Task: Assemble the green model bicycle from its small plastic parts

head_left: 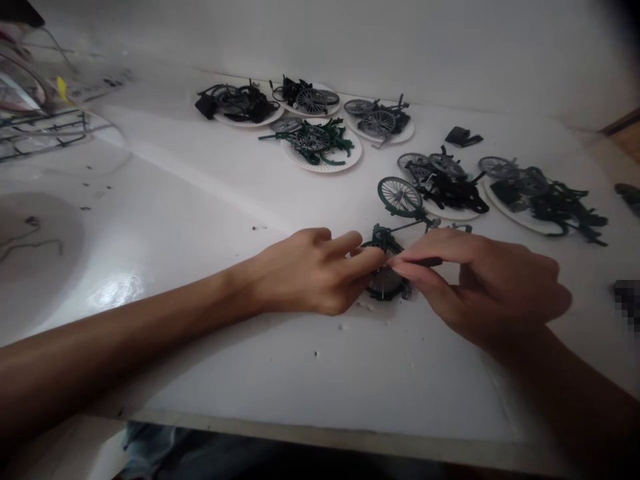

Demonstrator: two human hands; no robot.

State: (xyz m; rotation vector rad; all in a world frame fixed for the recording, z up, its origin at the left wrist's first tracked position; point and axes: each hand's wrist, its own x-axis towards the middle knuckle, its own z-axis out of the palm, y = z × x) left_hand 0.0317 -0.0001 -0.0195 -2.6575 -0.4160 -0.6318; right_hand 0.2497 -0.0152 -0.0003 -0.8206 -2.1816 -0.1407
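Note:
A dark green model bicycle lies on the white table in front of me, one spoked wheel toward the back and the other partly under my fingers. My left hand is closed on the near wheel, fingers bent over its rim. From the right comes my right hand, thumb and forefinger pinched together at the upper part of that same wheel. What lies between those fingertips is too small to tell. Part of the frame is hidden behind the right hand.
Paper plates piled with black, grey and green bicycle parts stand along the back and right. A small black piece lies between them. Wire racks are at the far left, a bent wire nearer. Tiny bits dot the tabletop.

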